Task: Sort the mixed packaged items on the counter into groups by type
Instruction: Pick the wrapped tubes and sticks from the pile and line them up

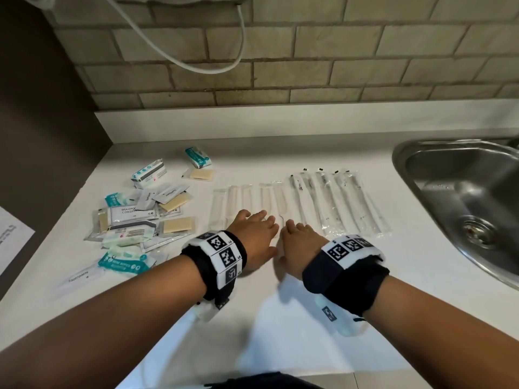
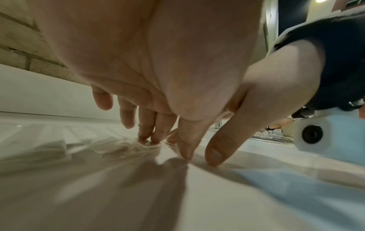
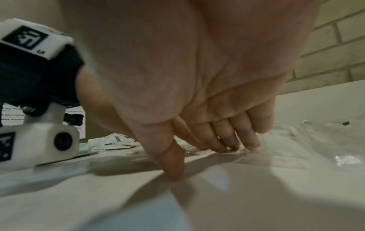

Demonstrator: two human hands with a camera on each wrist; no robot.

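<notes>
A row of clear-wrapped combs (image 1: 247, 199) and wrapped toothbrushes (image 1: 337, 203) lies side by side on the white counter (image 1: 280, 318). My left hand (image 1: 254, 233) rests palm down on the near ends of the comb packets, its fingers (image 2: 152, 134) straight and pressing the plastic. My right hand (image 1: 297, 242) lies flat beside it, its fingertips (image 3: 233, 143) on the wrappers at the start of the toothbrush row. A mixed pile (image 1: 134, 217) of wipes, sachets and soap packets lies at the left.
A steel sink (image 1: 463, 197) is set into the counter at the right. A tiled wall (image 1: 280, 66) with a hanging white cable (image 1: 213, 66) backs the counter. A sheet of paper (image 1: 11, 237) lies at the far left.
</notes>
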